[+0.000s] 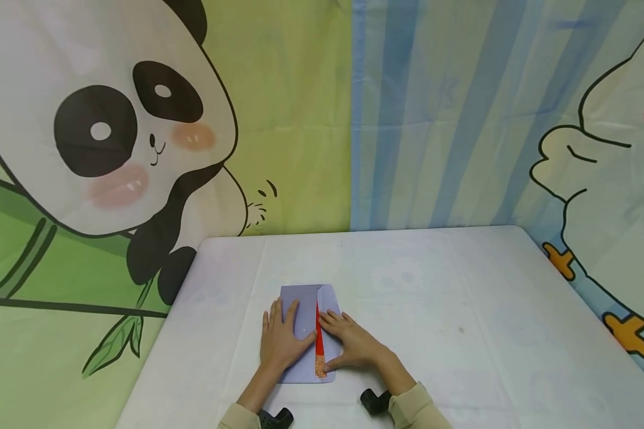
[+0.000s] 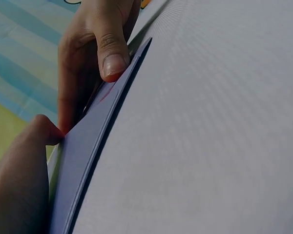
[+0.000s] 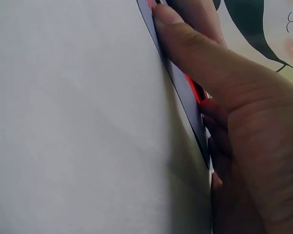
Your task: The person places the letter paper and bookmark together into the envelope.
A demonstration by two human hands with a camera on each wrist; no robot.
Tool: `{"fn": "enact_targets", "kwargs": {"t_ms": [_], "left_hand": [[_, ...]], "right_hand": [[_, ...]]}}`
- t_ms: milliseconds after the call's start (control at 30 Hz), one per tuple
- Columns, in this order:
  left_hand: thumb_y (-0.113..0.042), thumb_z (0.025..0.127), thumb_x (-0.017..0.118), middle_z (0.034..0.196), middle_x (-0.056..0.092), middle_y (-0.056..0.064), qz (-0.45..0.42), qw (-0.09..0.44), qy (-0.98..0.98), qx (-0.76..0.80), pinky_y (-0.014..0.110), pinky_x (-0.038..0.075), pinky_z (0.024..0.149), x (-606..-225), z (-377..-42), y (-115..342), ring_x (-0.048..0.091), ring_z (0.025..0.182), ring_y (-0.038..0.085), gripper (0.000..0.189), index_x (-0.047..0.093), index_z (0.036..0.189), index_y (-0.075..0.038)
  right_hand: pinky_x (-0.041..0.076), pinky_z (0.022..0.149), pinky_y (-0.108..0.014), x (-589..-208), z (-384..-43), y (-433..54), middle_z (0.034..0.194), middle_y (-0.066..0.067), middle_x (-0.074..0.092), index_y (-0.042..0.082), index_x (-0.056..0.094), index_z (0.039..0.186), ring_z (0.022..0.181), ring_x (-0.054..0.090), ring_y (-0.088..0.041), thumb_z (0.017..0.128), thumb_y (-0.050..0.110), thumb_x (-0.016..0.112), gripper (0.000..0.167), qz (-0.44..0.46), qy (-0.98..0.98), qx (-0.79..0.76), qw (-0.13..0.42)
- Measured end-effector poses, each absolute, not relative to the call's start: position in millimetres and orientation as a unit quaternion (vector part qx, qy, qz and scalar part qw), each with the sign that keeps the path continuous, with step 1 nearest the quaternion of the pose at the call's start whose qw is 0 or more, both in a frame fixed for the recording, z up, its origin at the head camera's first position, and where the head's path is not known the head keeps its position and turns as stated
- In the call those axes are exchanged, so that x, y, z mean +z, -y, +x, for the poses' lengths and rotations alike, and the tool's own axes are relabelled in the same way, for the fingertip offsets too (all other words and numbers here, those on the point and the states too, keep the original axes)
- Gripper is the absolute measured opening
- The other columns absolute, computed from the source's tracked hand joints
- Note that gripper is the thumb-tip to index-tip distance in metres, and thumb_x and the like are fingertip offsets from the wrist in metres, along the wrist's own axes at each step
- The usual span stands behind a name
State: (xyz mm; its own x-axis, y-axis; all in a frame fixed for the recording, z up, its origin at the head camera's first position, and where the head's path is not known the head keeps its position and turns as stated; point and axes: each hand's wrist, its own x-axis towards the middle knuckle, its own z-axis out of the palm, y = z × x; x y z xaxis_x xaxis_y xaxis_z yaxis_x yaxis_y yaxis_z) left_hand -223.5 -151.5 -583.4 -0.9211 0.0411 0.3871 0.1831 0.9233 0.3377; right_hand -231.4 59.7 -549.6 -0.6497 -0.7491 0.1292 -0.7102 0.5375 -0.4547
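On the white table lies a lavender folded card (image 1: 299, 293), its two flaps lying side by side. Between the flaps shows a narrow red strip (image 1: 319, 344) with a speckled orange-brown end (image 1: 320, 366). My left hand (image 1: 280, 342) rests on the wider left flap with fingers spread, its thumb reaching to the red strip. Across from it, my right hand (image 1: 356, 342) presses on the narrower right flap, fingers extended toward the gap and thumb near the lower edge. In the right wrist view, the right thumb (image 3: 200, 53) lies over the card's edge.
The white table (image 1: 434, 298) extends around the card on every side. Behind it hangs a printed curtain with a panda (image 1: 155, 119) at the left and blue stripes on the right. A black wrist mount (image 1: 375, 402) sits by the right sleeve, another (image 1: 277, 419) by the left.
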Motion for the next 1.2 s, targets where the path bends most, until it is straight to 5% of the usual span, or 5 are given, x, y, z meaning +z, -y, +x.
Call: {"fn": "enact_targets", "kwargs": {"t_ms": [467, 1200], "left_hand": [[-0.063, 0.070, 0.062, 0.143, 0.031, 0.024, -0.061, 0.190, 0.962, -0.189, 0.052, 0.013, 0.107, -581, -224, 148, 0.025, 0.134, 0.037, 0.083, 0.047, 0.135, -0.014], [-0.063, 0.070, 0.062, 0.141, 0.033, 0.025, -0.058, 0.194, 0.961, -0.187, 0.053, 0.014, 0.107, -581, -223, 150, 0.026, 0.133, 0.037, 0.082, 0.048, 0.134, -0.013]], "right_hand": [[0.013, 0.109, -0.046, -553, -232, -70, 0.149, -0.013, 0.027, 0.002, 0.031, 0.143, 0.137, 0.018, -0.029, 0.066, 0.048, 0.077, 0.100, -0.404, -0.860, -0.306, 0.058], [0.018, 0.109, -0.041, -564, -229, -59, 0.147, -0.011, 0.031, 0.001, 0.033, 0.142, 0.136, 0.023, -0.027, 0.062, 0.075, 0.061, 0.113, -0.391, -0.896, -0.209, -0.032]]}}
